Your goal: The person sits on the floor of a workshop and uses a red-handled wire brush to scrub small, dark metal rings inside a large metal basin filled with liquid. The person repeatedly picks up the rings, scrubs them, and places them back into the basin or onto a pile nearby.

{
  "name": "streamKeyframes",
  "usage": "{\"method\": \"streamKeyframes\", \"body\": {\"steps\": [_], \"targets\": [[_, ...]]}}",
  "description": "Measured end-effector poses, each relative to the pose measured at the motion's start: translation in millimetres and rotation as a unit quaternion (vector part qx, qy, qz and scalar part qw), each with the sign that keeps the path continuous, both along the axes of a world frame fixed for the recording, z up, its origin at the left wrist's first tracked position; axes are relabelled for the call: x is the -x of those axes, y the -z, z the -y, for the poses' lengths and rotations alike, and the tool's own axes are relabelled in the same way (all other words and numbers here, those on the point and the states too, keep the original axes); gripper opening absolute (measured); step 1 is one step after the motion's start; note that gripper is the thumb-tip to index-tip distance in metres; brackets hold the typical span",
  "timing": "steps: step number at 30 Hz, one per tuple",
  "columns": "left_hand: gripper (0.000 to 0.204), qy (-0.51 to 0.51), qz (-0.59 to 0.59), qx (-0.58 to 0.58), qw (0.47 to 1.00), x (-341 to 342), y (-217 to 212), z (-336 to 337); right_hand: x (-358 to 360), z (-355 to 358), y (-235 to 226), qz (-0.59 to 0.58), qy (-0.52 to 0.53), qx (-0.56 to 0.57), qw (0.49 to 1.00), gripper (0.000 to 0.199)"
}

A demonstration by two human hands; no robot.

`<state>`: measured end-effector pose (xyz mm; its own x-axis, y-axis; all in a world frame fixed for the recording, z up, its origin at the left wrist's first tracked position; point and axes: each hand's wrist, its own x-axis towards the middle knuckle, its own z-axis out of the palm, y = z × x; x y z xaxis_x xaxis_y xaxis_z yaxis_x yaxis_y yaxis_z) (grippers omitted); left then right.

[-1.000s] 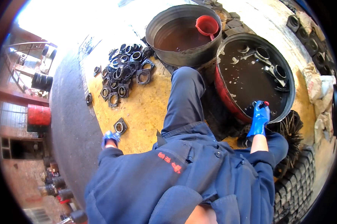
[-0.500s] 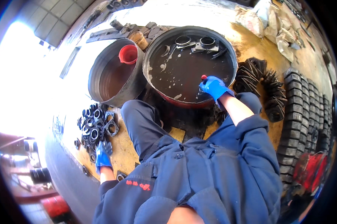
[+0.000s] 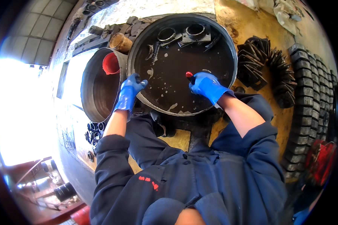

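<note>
My right hand [image 3: 208,87], in a blue rubber glove, is over the dark liquid of a wide round tub [image 3: 232,80]. It is closed on a dark-handled tool with a red end [image 3: 189,75]; the rest of the tool is hidden. A pale curved edge shows just beyond the knuckles. My left hand [image 3: 130,90], also gloved in blue, is at the tub's left rim with its fingers curled. Something dark shows at its fingertips, too small to name. Inside the tub's far side, a black ring [image 3: 166,35] and a square-flanged ring part [image 3: 196,33] stand partly out of the liquid.
A second metal tub [image 3: 87,84] with a red bucket [image 3: 111,63] stands left, a rusty can [image 3: 120,42] behind it. Small black rings [image 3: 96,129] are piled below. To the right are a curved row of black plates [image 3: 253,63] and tall stacks of black blocks [image 3: 303,101].
My left hand has left the pile of black rings and come up to the tub's rim. My right hand has shifted slightly left, still gripping the red-ended tool. The head view has moved.
</note>
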<state>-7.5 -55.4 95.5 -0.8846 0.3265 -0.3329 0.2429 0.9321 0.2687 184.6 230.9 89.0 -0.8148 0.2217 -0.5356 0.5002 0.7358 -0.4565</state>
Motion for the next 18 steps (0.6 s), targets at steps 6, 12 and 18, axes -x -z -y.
{"method": "streamKeyframes", "body": {"steps": [6,12,18], "targets": [[0.093,-0.004,-0.049,0.155,0.987,38.4,48.2,-55.3,7.2,-10.8,15.4,0.003,0.011,0.04,0.999,0.036],[0.086,0.02,-0.112,0.161,0.98,74.3,59.6,-113.6,15.4,-13.3,10.0,0.063,0.004,0.043,0.997,0.034],[0.081,-0.012,-0.092,0.196,0.976,102.4,82.9,-124.0,25.0,-9.8,4.7,0.084,-0.057,0.043,0.994,0.032]]}}
